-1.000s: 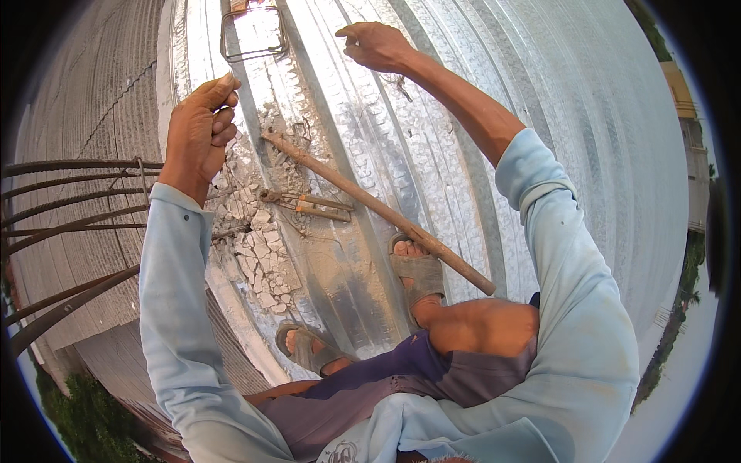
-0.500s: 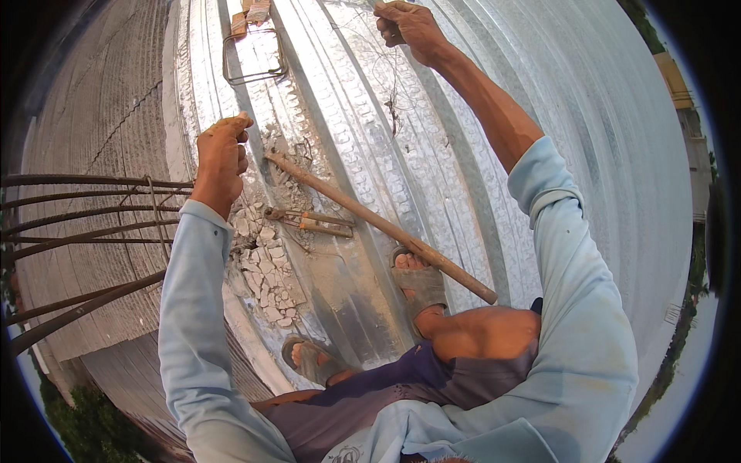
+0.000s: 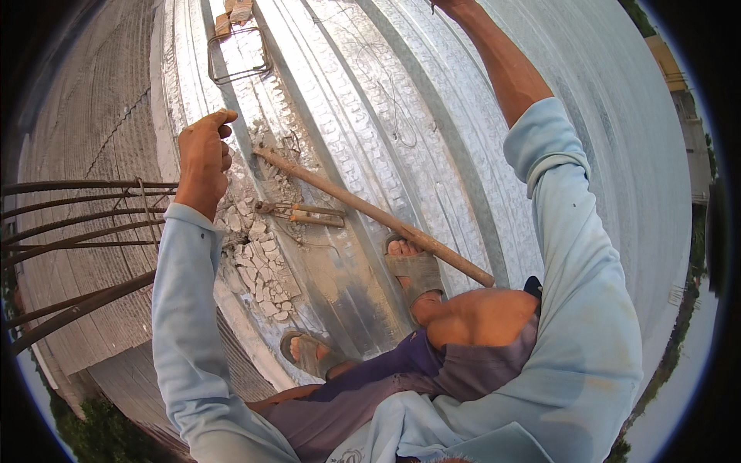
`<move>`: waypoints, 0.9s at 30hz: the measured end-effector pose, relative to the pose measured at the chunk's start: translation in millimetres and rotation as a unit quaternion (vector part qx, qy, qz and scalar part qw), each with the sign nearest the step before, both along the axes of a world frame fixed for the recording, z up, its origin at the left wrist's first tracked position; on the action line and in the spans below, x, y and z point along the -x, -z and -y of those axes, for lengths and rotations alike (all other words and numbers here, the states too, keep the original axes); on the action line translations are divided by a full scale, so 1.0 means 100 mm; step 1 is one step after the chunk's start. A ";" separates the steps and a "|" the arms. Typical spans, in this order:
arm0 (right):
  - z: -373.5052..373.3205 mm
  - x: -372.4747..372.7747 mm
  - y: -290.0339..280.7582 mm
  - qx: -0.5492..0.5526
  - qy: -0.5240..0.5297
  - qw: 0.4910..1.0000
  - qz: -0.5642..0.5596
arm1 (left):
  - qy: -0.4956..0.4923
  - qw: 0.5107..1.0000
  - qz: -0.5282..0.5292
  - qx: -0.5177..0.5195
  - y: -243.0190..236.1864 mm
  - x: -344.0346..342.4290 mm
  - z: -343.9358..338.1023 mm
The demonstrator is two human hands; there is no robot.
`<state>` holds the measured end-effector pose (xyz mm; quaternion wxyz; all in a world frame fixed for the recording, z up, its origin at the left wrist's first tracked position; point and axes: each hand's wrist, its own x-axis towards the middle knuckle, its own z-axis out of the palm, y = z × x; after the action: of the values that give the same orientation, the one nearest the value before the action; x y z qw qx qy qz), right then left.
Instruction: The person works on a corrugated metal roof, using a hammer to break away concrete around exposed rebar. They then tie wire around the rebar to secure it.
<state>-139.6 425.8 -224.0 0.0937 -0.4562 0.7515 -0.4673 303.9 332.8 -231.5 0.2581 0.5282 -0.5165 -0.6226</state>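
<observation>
My left hand point(image 3: 205, 162) is closed in a pinch above the metal sheeting, beside the rebar; what it holds, if anything, is too small to make out. My right hand point(image 3: 454, 8) is cut off at the top edge, its fingers mostly hidden. Below it a thin tangled wire point(image 3: 395, 108) runs over the ribbed silver sheet point(image 3: 463, 224). A long wooden stick point(image 3: 363, 208) lies diagonally between my hands and feet. Pincers with pale brown handles point(image 3: 312, 218) rest beside broken mortar point(image 3: 266, 285). Bent metal rings point(image 3: 238, 76) lie higher up, near some brick pieces point(image 3: 238, 14).
Several dark rebars point(image 3: 85, 237) jut in from the left. A cracked grey concrete surface point(image 3: 93, 116) borders the sheet on that side. My sandaled feet point(image 3: 414, 274) stand on the sheet. Treetops point(image 3: 100, 428) and building parts point(image 3: 679, 116) show past the edges.
My right hand has risen to the top edge and partly left the picture. My left hand sits lower in the picture than one second ago, still closed. Thin wire hung below my right hand earlier.
</observation>
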 end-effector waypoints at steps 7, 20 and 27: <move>-0.50 0.64 0.88 -0.469 -0.002 0.782 -0.411 | 0.057 0.992 -0.097 -0.054 -0.05 -0.02 0.14; 0.43 -0.81 2.67 -0.333 -0.036 0.920 -0.204 | 0.080 0.983 -0.115 -0.121 0.00 0.04 0.03; 0.47 -0.91 2.93 -0.363 0.021 0.914 -0.180 | 0.054 0.983 -0.125 -0.123 -0.03 0.03 0.09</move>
<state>-48.3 378.6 -517.3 0.1062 -0.4514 0.8828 -0.0744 301.2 324.1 -228.1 0.2196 0.4450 -0.4279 -0.7554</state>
